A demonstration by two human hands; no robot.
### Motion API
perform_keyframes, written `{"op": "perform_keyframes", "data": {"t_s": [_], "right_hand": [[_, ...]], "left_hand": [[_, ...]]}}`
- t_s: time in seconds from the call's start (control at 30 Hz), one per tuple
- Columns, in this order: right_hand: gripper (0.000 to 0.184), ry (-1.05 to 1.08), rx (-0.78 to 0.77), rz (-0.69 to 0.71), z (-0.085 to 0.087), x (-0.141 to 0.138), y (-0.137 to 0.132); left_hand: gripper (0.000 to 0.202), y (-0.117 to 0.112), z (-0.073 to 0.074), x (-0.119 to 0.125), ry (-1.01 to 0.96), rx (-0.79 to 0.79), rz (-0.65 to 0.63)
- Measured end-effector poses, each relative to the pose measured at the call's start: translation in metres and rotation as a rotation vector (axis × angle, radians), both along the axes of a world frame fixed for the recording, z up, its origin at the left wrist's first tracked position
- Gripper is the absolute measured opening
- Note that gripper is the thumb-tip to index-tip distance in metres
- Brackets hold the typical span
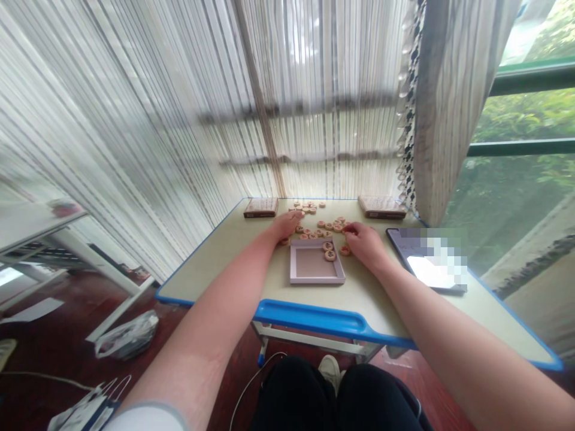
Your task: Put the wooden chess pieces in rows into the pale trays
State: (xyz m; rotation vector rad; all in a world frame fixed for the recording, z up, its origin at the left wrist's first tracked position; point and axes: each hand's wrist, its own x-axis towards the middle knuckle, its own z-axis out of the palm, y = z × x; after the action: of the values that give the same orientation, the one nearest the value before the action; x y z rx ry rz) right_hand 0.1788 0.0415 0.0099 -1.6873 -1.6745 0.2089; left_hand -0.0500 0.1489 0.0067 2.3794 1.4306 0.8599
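Round wooden Chinese chess pieces [329, 226] with characters on them lie scattered at the middle of the desk. Over the left side of the pieces, my left hand [287, 224] reaches with its fingers stretched out, close to several of them. My right hand [365, 242] is on the right side, thumb and fingers pinched at a chess piece at the edge of the group. Between my forearms sits a shallow open box [294, 275], with two chess pieces [330, 255] inside its far right corner. Another piece [344, 250] lies just right of the box.
Flat brown boxes stand at the far left [261, 207] and far right [381, 206] of the desk. A tablet [426, 263] lies right of my right forearm. The desk [193, 269] has a blue edge and front pen groove [314, 317]. String curtains [332, 137] hang behind.
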Motion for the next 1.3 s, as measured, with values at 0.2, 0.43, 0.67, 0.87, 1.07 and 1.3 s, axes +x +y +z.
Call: {"op": "perform_keyframes", "data": {"t_s": [0.2,0.43,0.67,0.87,1.07,1.3], "right_hand": [[0.026,0.003,0.015,0.019,-0.002,0.001,0.002],[0.026,0.025,0.014,0.044,0.0,0.001,0.0],[0.026,-0.007,0.03,0.065,0.001,0.001,-0.001],[0.026,-0.003,0.038,0.068,0.003,0.0,-0.003],[0.025,-0.021,0.036,0.098,0.003,-0.002,-0.002],[0.025,-0.028,0.031,0.091,0.006,-0.003,-0.005]], "left_hand": [[0.037,-0.001,0.003,-0.005,-0.055,0.087,0.073],[0.032,0.0,0.004,-0.014,0.098,-0.027,0.104],[0.03,-0.005,0.008,-0.022,0.104,0.025,0.137],[0.031,-0.013,0.012,-0.016,0.21,0.05,0.179],[0.036,-0.014,0.011,-0.003,0.181,0.063,-0.004],[0.025,-0.012,0.013,-0.009,0.133,-0.03,0.064]]}}
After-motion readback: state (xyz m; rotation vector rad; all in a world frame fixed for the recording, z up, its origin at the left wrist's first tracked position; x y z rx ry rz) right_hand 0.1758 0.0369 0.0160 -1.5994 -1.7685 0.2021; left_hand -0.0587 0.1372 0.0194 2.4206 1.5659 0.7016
